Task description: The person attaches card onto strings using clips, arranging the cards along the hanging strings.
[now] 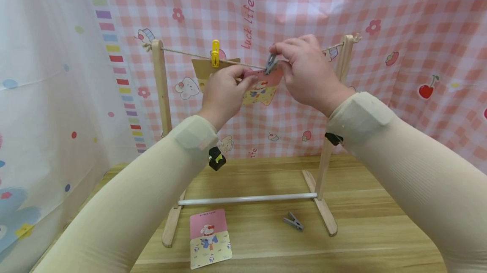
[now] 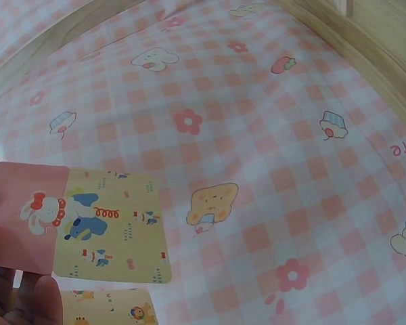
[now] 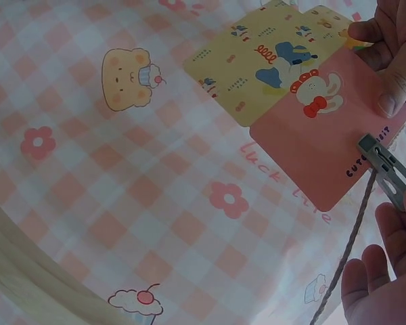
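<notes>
Your L hand (image 1: pixel 224 91) pinches the card (image 1: pixel 262 89) near its top edge, thumb on the printed face. Your R hand (image 1: pixel 310 64) pinches the gray clip (image 1: pixel 271 64) btwn thumb & fingers, just R of your L hand; the clip's tip lies over the card's top edge, right at the rope (image 1: pixel 182 53). So the card's up at the rope, btwn your hands, pink half on top, yellow half below, rabbit pic facing you. Can't tell how firmly the clip bites.

Just L of that, the yellow clip (image 1: pixel 215 53) stands upright on the rope w/ the rear card (image 1: pixel 201 66) hanging from it, brown at top, partly hidden behind your L hand.

The rope runs btwn the L post (image 1: pixel 161 91) & R post (image 1: pixel 344 59), both wood, knotted at each end. Down low, a white rod (image 1: pixel 247 199) joins the posts near their feet.

On the tabletop (image 1: pixel 258 256): the spare card (image 1: pixel 210 239), same rabbit print, lies flat face up in front of the rod, near the L foot (image 1: pixel 172 226). The spare clip (image 1: pixel 293 221), gray too, lies on its side nr the R foot (image 1: pixel 325 216), well apart from that card.

Behind it all, pink checked cloth (image 1: pixel 243 23) w/ cakes, flowers & cherries.
</notes>
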A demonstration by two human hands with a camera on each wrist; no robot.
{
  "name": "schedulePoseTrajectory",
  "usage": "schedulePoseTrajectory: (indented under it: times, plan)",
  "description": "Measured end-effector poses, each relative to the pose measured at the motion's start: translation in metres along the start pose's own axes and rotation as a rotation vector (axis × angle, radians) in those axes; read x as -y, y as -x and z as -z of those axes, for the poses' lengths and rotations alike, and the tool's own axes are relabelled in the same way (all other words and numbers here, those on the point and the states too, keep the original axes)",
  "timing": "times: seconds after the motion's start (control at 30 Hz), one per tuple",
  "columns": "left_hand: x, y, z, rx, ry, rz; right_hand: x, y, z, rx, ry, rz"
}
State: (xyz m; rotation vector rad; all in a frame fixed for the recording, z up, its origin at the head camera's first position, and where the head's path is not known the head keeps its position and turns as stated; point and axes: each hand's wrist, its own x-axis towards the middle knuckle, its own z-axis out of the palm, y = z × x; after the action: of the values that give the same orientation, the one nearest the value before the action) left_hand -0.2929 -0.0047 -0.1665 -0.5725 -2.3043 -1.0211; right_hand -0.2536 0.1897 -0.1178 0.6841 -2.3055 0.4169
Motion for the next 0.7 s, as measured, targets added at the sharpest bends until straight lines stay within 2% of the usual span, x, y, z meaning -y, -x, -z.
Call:
schedulePoseTrajectory:
  times: [0.3, 0.7]
  plan:
    - [-0.0015, 0.0014, 0.0007, 0.007, -0.011, 0.016, 0.0004, 0.0011, 0.0, -0.003, 0.002, -0.007]
    - [-0.0037, 0.0008, 0.0033, -0.001, 0.016, -0.004, -0.0002, 0.0028, -0.0001, -0.009, 0.012, -0.017]
